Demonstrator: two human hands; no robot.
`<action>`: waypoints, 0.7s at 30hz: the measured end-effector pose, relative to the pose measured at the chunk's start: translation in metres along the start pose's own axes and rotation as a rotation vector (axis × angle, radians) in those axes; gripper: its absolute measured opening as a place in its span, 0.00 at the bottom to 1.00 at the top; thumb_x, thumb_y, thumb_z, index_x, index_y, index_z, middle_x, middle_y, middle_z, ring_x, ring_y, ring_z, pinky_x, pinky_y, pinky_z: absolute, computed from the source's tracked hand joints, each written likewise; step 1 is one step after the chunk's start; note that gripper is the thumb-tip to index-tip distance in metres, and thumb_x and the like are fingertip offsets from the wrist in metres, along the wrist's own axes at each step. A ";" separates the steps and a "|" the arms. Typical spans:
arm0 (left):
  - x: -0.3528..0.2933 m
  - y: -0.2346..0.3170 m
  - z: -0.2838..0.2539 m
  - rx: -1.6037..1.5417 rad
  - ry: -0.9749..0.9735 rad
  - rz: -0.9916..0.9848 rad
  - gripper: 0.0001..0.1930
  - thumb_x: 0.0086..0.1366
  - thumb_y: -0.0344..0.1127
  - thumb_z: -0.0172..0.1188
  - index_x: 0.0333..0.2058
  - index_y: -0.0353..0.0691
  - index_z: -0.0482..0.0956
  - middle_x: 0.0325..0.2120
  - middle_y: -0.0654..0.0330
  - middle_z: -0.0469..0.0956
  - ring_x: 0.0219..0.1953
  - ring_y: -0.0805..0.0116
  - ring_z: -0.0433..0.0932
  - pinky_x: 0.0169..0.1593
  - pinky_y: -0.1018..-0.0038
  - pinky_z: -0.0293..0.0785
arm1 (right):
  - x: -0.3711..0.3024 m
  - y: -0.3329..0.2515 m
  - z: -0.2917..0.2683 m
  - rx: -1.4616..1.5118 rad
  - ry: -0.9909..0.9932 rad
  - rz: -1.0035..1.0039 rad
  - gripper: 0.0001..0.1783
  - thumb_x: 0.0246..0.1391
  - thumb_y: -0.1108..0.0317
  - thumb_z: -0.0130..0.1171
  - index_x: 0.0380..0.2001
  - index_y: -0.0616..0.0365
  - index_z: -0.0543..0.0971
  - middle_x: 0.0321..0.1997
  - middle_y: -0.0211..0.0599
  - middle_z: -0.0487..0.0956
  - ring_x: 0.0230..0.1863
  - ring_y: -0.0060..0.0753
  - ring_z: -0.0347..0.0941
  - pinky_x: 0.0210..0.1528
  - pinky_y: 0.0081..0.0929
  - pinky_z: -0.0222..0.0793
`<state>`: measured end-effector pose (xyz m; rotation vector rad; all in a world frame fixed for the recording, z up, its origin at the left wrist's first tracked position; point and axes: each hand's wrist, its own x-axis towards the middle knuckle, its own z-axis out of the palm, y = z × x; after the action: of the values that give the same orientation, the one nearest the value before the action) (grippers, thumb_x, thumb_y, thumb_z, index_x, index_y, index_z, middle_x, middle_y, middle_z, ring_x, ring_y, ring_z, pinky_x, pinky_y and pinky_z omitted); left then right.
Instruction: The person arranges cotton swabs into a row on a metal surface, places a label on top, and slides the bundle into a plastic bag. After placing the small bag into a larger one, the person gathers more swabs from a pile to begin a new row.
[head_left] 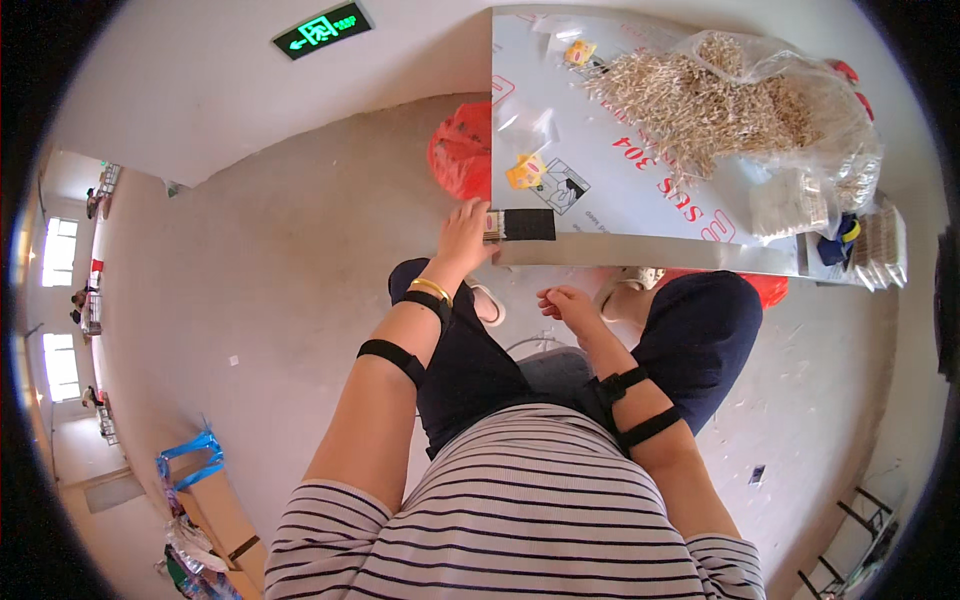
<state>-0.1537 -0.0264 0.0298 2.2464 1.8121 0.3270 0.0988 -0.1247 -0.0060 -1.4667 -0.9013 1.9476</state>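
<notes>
My left hand (462, 240) is at the near left corner of the metal-topped table (620, 250). Its fingers and thumb close around a small pack of thin sticks (491, 226) with a reddish label. Against that pack, on the table edge, lies a flat black strip (528, 225). In front of the table, above my lap, I hold my right hand (570, 306) with its fingers curled in; nothing shows in them. A big heap of thin wooden sticks (700, 100) spills from a clear plastic bag (840, 140) over the far right of the table.
Yellow packets (525, 171) lie on the table's left part. Packed bundles of sticks (790, 203) and a blue-and-yellow tape roll (840, 240) sit at its right end. A red bag (460, 150) is beside the table's left side. Cardboard (225, 520) stands at lower left, a black rack (850, 540) at lower right.
</notes>
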 end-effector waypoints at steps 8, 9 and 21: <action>0.020 0.008 0.021 -0.207 0.111 0.109 0.34 0.56 0.41 0.74 0.59 0.40 0.70 0.58 0.49 0.72 0.61 0.46 0.70 0.62 0.52 0.67 | 0.028 -0.009 0.013 0.009 -0.043 -0.052 0.16 0.67 0.63 0.54 0.42 0.65 0.84 0.40 0.38 0.84 0.39 0.30 0.79 0.44 0.29 0.77; 0.023 0.019 0.020 -0.289 0.093 0.109 0.32 0.57 0.40 0.72 0.58 0.40 0.71 0.56 0.49 0.73 0.59 0.45 0.71 0.61 0.53 0.68 | 0.032 -0.013 0.011 0.010 -0.029 -0.048 0.16 0.67 0.63 0.54 0.42 0.65 0.84 0.39 0.38 0.84 0.39 0.30 0.79 0.43 0.28 0.76; 0.076 0.123 0.050 -0.523 -0.142 0.203 0.30 0.62 0.36 0.67 0.60 0.36 0.69 0.59 0.43 0.71 0.63 0.41 0.68 0.67 0.55 0.64 | 0.105 -0.098 -0.154 0.088 0.757 -0.313 0.12 0.62 0.63 0.61 0.40 0.61 0.83 0.32 0.31 0.83 0.32 0.23 0.78 0.34 0.24 0.72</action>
<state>-0.0086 0.0209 0.0238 2.0147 1.2462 0.5843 0.2216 0.0452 -0.0221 -1.6952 -0.6273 1.0515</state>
